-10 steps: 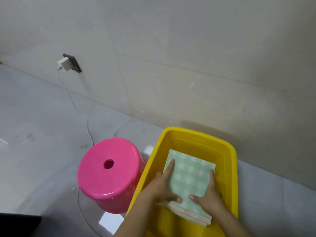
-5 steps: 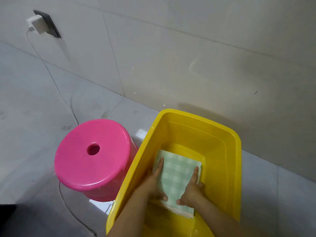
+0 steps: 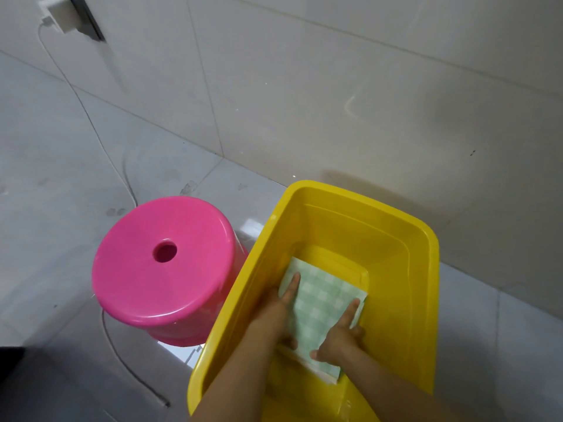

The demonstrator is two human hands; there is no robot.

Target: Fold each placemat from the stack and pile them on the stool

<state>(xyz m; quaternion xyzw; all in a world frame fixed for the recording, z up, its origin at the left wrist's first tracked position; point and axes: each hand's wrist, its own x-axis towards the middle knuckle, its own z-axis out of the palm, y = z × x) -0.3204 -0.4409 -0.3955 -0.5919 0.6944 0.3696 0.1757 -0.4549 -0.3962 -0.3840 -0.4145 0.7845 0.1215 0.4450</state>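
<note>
Since lowered: stack (image 3: pixel 323 309) deeper in tub (image 3: pixel 405 239).

body: 2 forearms — bare, no sleeves | left hand (image 3: pixel 281 312) — bare | right hand (image 3: pixel 339 341) — bare

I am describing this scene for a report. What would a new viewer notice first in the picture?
The eye goes first to the bright yellow tub at the lower right, where the left hand and the right hand hold a stack of green checked placemats by its sides. Just left of the tub stands a round pink stool with a hole in its seat and nothing on top.
</note>
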